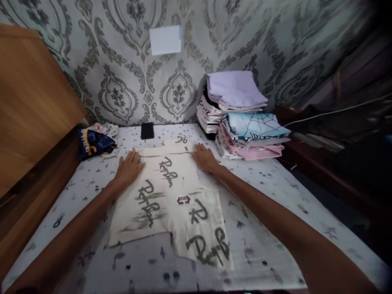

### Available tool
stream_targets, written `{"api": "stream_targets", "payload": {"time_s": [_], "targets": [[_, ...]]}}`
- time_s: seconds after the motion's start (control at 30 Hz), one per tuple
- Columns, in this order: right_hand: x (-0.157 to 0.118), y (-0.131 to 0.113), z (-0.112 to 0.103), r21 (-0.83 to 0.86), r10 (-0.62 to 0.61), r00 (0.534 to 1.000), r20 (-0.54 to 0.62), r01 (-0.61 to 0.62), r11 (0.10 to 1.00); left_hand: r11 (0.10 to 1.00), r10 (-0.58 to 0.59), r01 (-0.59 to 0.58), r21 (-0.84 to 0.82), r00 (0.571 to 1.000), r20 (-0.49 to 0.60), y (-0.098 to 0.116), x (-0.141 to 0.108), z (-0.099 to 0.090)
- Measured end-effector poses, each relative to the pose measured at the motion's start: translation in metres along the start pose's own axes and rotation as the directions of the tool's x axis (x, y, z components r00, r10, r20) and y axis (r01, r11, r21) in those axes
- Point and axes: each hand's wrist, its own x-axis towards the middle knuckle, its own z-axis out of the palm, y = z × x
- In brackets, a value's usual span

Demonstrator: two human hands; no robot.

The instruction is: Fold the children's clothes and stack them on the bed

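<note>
A cream garment [174,183] with dark "Ray-Ban" lettering and a small brown badge is spread out on the patterned sheet. It has two leg-like parts with a notch between them, so it looks like a pair of shorts. My left hand [130,167] rests palm down on its upper left edge, fingers stretched. On the upper right edge lies my right hand [205,158], also flat with its fingers extended. Neither hand grips the cloth.
A black phone [147,131] lies near the wall. Crumpled clothes [96,143] sit at the left, beside a wooden panel [33,102]. Two stacks of folded clothes, one topped with lilac cloth [234,87], the other with blue web-print cloth [254,125], stand at the back right.
</note>
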Motion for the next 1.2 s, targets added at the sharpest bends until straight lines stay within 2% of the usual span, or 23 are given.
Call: {"api": "stream_targets", "payload": {"time_s": [0.07,0.13,0.2,0.23,0.3,0.43,0.53,0.6,0.7,0.73,0.8,0.9,1.0,1.13,1.2], "targets": [[-0.027,-0.03,0.003,0.024,-0.108,0.994,-0.022,0.108,0.994,0.993,0.114,-0.114,-0.04,0.993,-0.005,0.022,-0.019,0.007],[-0.058,-0.055,0.007,0.046,-0.306,0.952,-0.005,0.306,0.951,0.966,0.248,-0.248,-0.073,0.969,0.004,0.039,-0.043,0.016],[-0.087,-0.066,0.01,0.05,-0.429,0.903,0.025,0.428,0.902,0.944,0.325,-0.324,-0.066,0.946,0.009,0.043,-0.065,0.023],[-0.098,-0.065,0.011,0.042,-0.445,0.895,0.033,0.443,0.895,0.944,0.328,-0.327,-0.048,0.945,0.01,0.039,-0.075,0.025],[-0.113,-0.051,0.011,0.01,-0.392,0.92,0.025,0.392,0.92,0.962,0.273,-0.273,-0.001,0.962,0.001,0.021,-0.09,0.026],[-0.128,-0.017,0.003,-0.032,-0.207,0.978,-0.019,0.207,0.978,0.989,0.141,-0.14,0.048,0.99,-0.015,-0.024,-0.11,0.018],[-0.152,-0.017,-0.008,0.006,-0.178,0.977,-0.12,0.18,0.984,0.989,0.147,-0.147,0.018,0.988,-0.036,-0.035,-0.128,0.009],[-0.177,-0.023,-0.02,0.068,-0.284,0.947,-0.152,0.297,0.952,0.96,0.274,-0.277,-0.049,0.959,-0.07,-0.029,-0.146,0.002],[-0.222,-0.025,-0.041,0.193,-0.492,0.866,-0.089,0.5,0.844,0.837,0.51,-0.525,-0.154,0.85,-0.127,-0.015,-0.176,-0.008],[-0.235,-0.022,-0.047,0.223,-0.53,0.846,-0.063,0.53,0.818,0.8,0.554,-0.573,-0.179,0.82,-0.144,-0.012,-0.185,-0.011],[-0.256,-0.014,-0.058,0.242,-0.553,0.833,-0.021,0.541,0.805,0.76,0.594,-0.617,-0.205,0.787,-0.166,-0.008,-0.199,-0.015],[-0.269,-0.008,-0.06,0.209,-0.56,0.829,0.0,0.547,0.81,0.743,0.617,-0.64,-0.196,0.769,-0.167,-0.01,-0.207,-0.018],[-0.265,-0.014,-0.051,0.178,-0.576,0.815,-0.061,0.577,0.797,0.759,0.619,-0.634,-0.153,0.774,-0.136,-0.014,-0.208,-0.017],[-0.256,-0.026,-0.047,0.228,-0.562,0.818,-0.123,0.575,0.786,0.801,0.575,-0.59,-0.098,0.805,-0.145,-0.02,-0.207,-0.017],[-0.251,-0.027,-0.054,0.302,-0.525,0.841,-0.13,0.538,0.787,0.823,0.521,-0.539,-0.181,0.842,-0.139,-0.024,-0.203,-0.021]]}}
